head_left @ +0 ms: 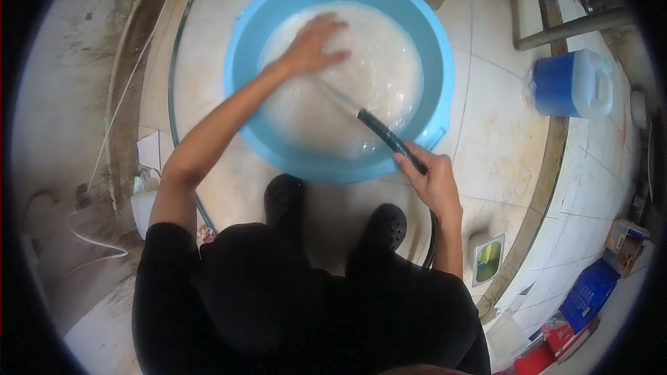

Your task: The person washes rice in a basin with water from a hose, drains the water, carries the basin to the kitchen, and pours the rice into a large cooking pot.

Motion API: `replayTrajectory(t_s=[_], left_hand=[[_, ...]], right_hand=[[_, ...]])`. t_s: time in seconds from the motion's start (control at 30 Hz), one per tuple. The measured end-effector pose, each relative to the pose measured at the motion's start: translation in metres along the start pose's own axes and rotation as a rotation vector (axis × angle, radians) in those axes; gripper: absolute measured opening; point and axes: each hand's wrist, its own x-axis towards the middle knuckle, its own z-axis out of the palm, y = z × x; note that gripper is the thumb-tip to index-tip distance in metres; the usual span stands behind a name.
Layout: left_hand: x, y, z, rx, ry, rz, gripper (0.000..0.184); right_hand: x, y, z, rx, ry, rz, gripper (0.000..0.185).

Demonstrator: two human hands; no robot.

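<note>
A large light blue basin (240, 90) stands on the tiled floor, with cloudy whitish water (368, 62) in it. Over the left part of the water is my left hand (316, 45), its fingers spread and slightly blurred, holding nothing. My right hand (432, 177) is wrapped round a dark green hose (383, 132) at the basin's lower right rim. From the hose's end a stream of water runs to the upper left, to a spot just below my left hand.
On the right stands a jug of blue liquid (563, 85). A pipe (573, 30) juts in at the upper right. A small picture container (488, 261) lies right of my forearm. Blue crate (589, 294) at lower right. Dark shoes (388, 226) stand below the basin.
</note>
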Motion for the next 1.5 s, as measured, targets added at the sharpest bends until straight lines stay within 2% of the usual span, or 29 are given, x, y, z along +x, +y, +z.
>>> replayTrajectory(t_s=[0.03, 0.1, 0.13, 0.2, 0.27, 0.4, 0.5, 0.6, 0.63, 0.67, 0.73, 0.77, 0.83, 0.87, 0.97, 1.0, 1.07, 1.1, 1.13, 1.2, 1.23, 1.3, 1.33, 1.37, 1.43, 1.5], left_hand=[[0.008, -0.012, 0.001, -0.006, -0.005, -0.008, 0.062], [0.033, -0.038, 0.009, -0.329, -0.028, -0.155, 0.071], [0.044, -0.051, 0.019, -0.339, -0.035, -0.164, 0.071], [0.068, -0.078, 0.046, -0.424, -0.226, -0.322, 0.075], [0.088, -0.098, 0.083, -0.489, -0.305, -0.363, 0.076], [0.092, -0.078, 0.101, -0.703, -0.523, -0.391, 0.077], [0.075, -0.058, 0.097, -0.714, -0.640, -0.335, 0.078], [0.041, -0.020, 0.071, -0.643, -0.749, -0.232, 0.079], [0.033, 0.024, 0.025, -0.412, -0.810, -0.306, 0.069], [0.015, 0.037, 0.019, -0.404, -0.813, -0.304, 0.069], [-0.019, 0.045, 0.002, -0.282, -0.704, 0.079, 0.054], [-0.038, 0.049, -0.004, -0.274, -0.706, 0.076, 0.054], [-0.073, 0.047, -0.012, -0.062, -0.270, -0.001, 0.073], [-0.080, 0.040, -0.014, -0.053, -0.268, -0.007, 0.073], [-0.090, -0.011, -0.002, 0.164, -0.233, -0.645, 0.099], [-0.083, -0.018, -0.001, 0.169, -0.229, -0.658, 0.099], [-0.066, -0.022, 0.007, -0.360, 0.134, -0.981, 0.101], [-0.053, -0.028, 0.005, -0.578, 0.030, -1.134, 0.100], [-0.049, -0.037, 0.007, -0.577, 0.040, -1.147, 0.100], [-0.040, -0.055, 0.009, -1.037, -0.197, -1.029, 0.091], [-0.037, -0.070, 0.020, -1.029, -0.201, -1.029, 0.091], [-0.041, -0.100, 0.062, -1.090, -0.352, -0.846, 0.087], [-0.046, -0.094, 0.072, -1.124, -0.428, -0.760, 0.085], [-0.046, -0.092, 0.078, -1.017, -0.485, -0.711, 0.083], [-0.045, -0.025, 0.045, -0.678, -0.523, -0.557, 0.078], [-0.052, 0.030, 0.018, -0.494, -0.463, -0.400, 0.074]], right_hand=[[0.001, 0.000, 0.001, 0.030, 0.000, 0.003, 0.033], [0.002, -0.001, -0.001, 0.018, -0.018, 0.031, 0.033], [0.002, -0.002, -0.002, 0.010, -0.029, 0.052, 0.033], [0.004, -0.005, -0.004, 0.013, -0.046, 0.076, 0.032], [0.004, -0.006, -0.002, 0.021, -0.063, 0.095, 0.032], [0.006, -0.002, -0.003, 0.035, -0.048, 0.063, 0.032], [0.006, -0.006, -0.003, 0.039, -0.052, 0.071, 0.031], [0.004, -0.005, -0.003, 0.030, -0.045, 0.059, 0.031], [0.003, -0.003, -0.002, 0.029, -0.024, 0.017, 0.031], [0.003, -0.001, -0.002, 0.035, -0.020, 0.016, 0.031], [0.002, 0.002, -0.001, 0.054, -0.019, 0.010, 0.030], [0.002, 0.004, -0.001, 0.060, -0.020, 0.005, 0.030], [0.002, 0.006, 0.001, 0.070, 0.003, -0.010, 0.030], [0.001, 0.005, 0.001, 0.074, -0.003, -0.018, 0.030], [0.001, -0.003, -0.001, 0.028, -0.017, -0.004, 0.030], [0.001, -0.006, -0.003, 0.016, -0.017, -0.002, 0.030], [0.001, -0.006, -0.001, 0.009, -0.031, 0.005, 0.031], [0.000, -0.005, 0.000, 0.024, -0.024, 0.006, 0.031], [0.002, -0.004, -0.001, 0.033, -0.017, 0.001, 0.032], [0.003, -0.005, -0.003, 0.018, -0.027, 0.007, 0.032], [0.003, -0.006, -0.002, 0.004, -0.023, 0.023, 0.033], [0.006, -0.006, -0.003, 0.011, -0.036, 0.029, 0.034], [0.004, -0.005, -0.003, 0.014, -0.056, 0.044, 0.035], [0.005, -0.005, -0.003, 0.009, -0.061, 0.047, 0.035], [0.005, -0.003, -0.003, 0.001, -0.041, 0.024, 0.035], [0.005, -0.006, -0.004, -0.008, -0.046, 0.048, 0.035]])
